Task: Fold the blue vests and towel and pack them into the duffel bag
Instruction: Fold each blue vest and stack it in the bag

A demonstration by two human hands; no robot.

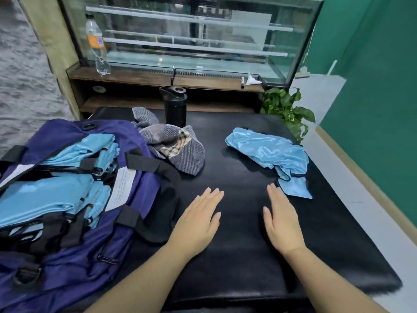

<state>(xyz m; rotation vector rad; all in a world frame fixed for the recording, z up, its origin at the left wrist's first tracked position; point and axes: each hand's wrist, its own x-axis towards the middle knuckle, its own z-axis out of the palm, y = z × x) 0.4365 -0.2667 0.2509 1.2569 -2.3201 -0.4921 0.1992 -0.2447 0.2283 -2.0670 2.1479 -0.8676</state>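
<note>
Both hands flat, fingers spread, holding nothing: left hand [198, 219] and right hand [281, 219] rest on the black table [237, 256] with bare surface between them. Duffel bag [74, 265] lies open at the left edge, folded vests [42, 197] stacked inside. One unfolded vest [270, 152] lies crumpled near the right edge, its lower corner just beside the right fingertips, possibly touching. Grey towel [178, 147] is bunched against the bag, below a black bottle [175, 106].
</note>
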